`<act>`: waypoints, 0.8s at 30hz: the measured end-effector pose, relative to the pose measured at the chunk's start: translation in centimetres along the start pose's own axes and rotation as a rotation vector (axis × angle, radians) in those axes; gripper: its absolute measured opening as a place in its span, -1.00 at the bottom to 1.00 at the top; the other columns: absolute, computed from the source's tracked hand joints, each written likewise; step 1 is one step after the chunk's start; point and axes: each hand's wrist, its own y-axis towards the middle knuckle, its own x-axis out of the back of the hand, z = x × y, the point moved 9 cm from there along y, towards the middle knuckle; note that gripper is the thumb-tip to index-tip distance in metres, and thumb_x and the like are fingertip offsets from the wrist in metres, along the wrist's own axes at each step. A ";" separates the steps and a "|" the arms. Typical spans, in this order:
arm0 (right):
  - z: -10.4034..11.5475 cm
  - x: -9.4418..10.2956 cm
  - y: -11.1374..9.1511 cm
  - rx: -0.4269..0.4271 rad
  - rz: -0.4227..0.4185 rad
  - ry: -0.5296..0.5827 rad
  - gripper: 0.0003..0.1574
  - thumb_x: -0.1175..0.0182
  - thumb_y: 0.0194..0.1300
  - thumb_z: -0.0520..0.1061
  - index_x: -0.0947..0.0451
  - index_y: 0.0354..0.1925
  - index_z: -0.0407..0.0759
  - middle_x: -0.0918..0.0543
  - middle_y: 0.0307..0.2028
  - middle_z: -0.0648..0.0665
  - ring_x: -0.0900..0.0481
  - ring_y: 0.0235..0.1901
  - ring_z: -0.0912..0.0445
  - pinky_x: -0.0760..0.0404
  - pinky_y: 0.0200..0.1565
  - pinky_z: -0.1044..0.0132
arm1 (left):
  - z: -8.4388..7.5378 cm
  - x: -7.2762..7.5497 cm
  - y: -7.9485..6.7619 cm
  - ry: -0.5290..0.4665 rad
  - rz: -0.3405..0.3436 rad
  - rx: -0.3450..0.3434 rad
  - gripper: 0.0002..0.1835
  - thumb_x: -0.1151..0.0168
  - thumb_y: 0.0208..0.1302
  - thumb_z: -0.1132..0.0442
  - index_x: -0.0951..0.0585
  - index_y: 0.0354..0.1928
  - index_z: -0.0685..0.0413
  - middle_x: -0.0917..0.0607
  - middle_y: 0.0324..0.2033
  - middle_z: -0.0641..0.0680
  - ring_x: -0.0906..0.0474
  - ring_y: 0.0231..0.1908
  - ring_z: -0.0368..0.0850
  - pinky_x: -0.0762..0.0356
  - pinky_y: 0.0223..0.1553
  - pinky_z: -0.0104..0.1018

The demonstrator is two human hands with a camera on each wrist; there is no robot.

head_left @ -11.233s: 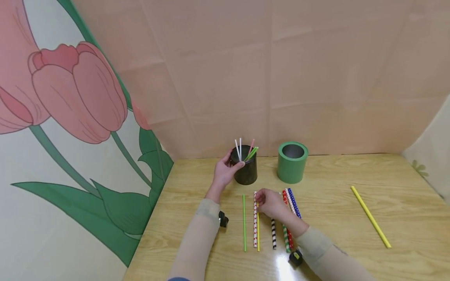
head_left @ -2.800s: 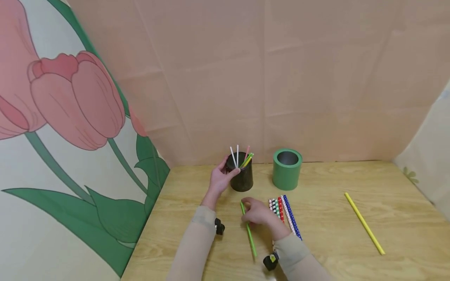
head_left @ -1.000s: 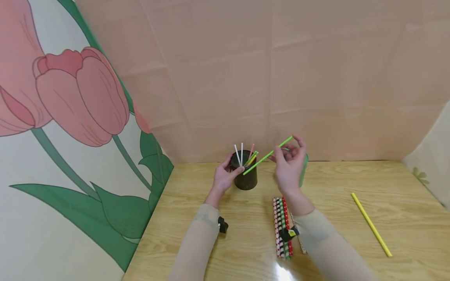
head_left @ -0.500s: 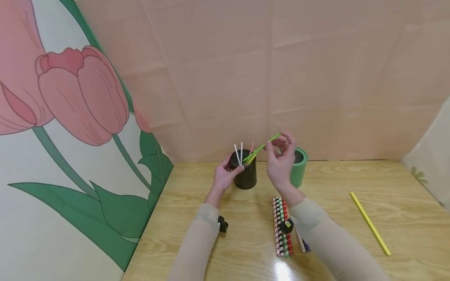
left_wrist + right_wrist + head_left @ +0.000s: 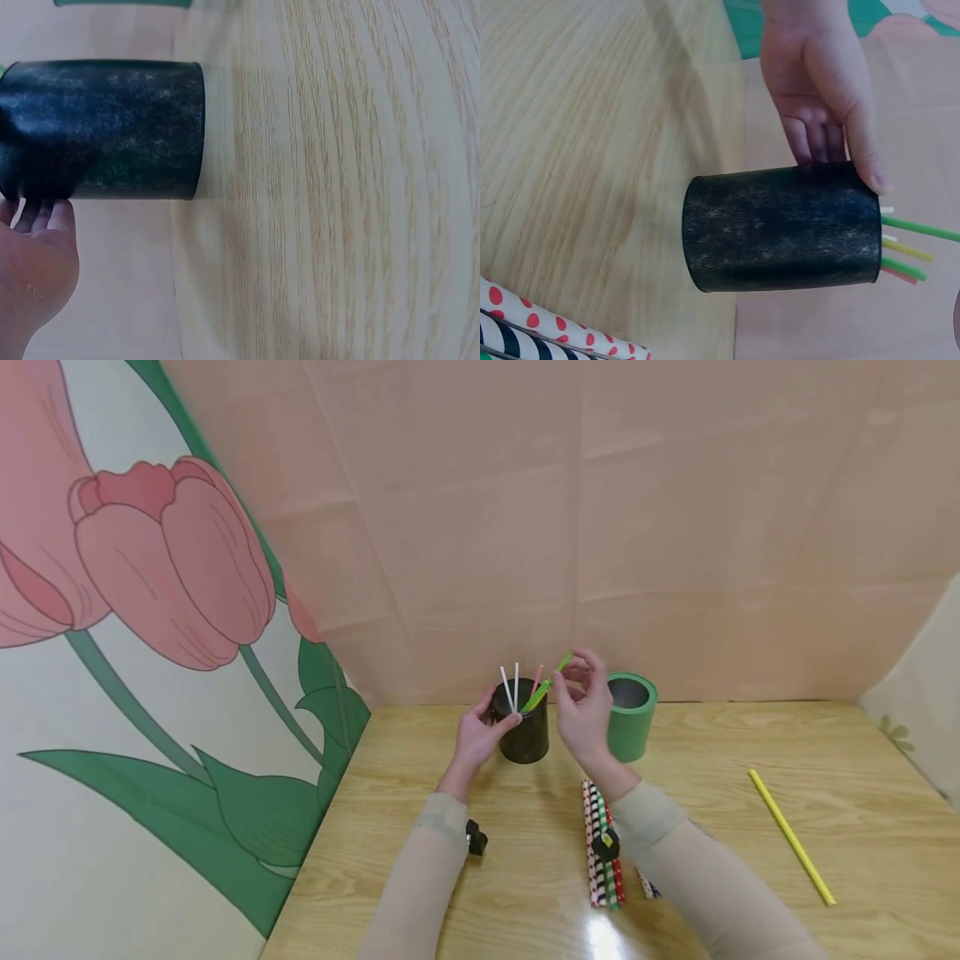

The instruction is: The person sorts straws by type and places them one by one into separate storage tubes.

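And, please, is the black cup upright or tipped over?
Upright: in the head view, the black cup opens upward, straws poking out.

Wood-grain tabletop point(image 5: 712, 827), head view: blk cup point(image 5: 524, 741) ctr, grn cup point(image 5: 630, 731) ctr-R, patterned straws point(image 5: 597, 881) lower ctr, yel straw point(image 5: 791, 837) lower R.

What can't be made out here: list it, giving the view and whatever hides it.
Head view: the lower ends of the white straws, hidden inside the black cup.
Head view: most of the blue straw, covered by the right sleeve.
Left wrist view: the green cup, all but a strip cut off by the top edge.
Right wrist view: the grip of the right hand, off the right edge.
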 end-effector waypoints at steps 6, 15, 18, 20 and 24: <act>-2.6 -0.4 -0.6 -0.057 0.040 -0.038 -0.45 -0.27 0.43 -0.49 -0.43 0.33 -0.39 -0.63 0.00 -0.43 -0.68 -0.07 -0.16 -0.71 -0.16 0.41 | 0.1 0.0 0.0 0.000 -0.004 -0.004 -0.11 -0.58 0.31 0.26 -0.34 0.59 0.27 -0.34 0.55 0.28 -0.28 0.55 0.07 -0.29 0.52 -0.19; -4.2 -0.2 -0.9 -0.075 0.109 -0.139 -0.61 -0.33 0.48 -0.31 -0.65 0.23 -0.20 -0.74 0.06 -0.22 -0.75 -0.01 -0.08 -0.72 -0.07 0.44 | -0.1 -0.4 0.0 -0.030 0.005 -0.024 -0.11 -0.57 0.30 0.32 -0.33 0.58 0.31 -0.35 0.54 0.30 -0.26 0.55 0.05 -0.27 0.53 -0.22; -4.3 0.1 -1.1 -0.079 0.116 -0.143 -0.60 -0.31 0.49 -0.31 -0.64 0.25 -0.18 -0.74 0.08 -0.20 -0.74 0.01 -0.09 -0.72 -0.06 0.42 | 0.0 -0.4 -0.1 -0.033 0.007 -0.019 -0.11 -0.56 0.30 0.31 -0.32 0.58 0.30 -0.34 0.54 0.30 -0.26 0.55 0.07 -0.27 0.53 -0.20; -4.4 0.3 -1.3 -0.090 0.117 -0.148 -0.59 -0.30 0.50 -0.31 -0.63 0.26 -0.17 -0.74 0.08 -0.18 -0.74 0.02 -0.06 -0.72 -0.06 0.43 | 0.1 -0.3 -0.2 -0.032 0.007 -0.015 -0.11 -0.56 0.30 0.31 -0.32 0.59 0.29 -0.34 0.54 0.30 -0.27 0.55 0.08 -0.27 0.53 -0.19; -4.6 1.2 -1.4 -0.110 0.100 -0.171 -0.61 -0.30 0.50 -0.31 -0.64 0.24 -0.17 -0.75 0.08 -0.17 -0.73 0.02 -0.01 -0.69 -0.07 0.46 | 0.1 -0.3 -0.2 -0.034 0.008 -0.017 -0.11 -0.56 0.29 0.34 -0.32 0.59 0.30 -0.35 0.54 0.30 -0.27 0.55 0.07 -0.27 0.53 -0.21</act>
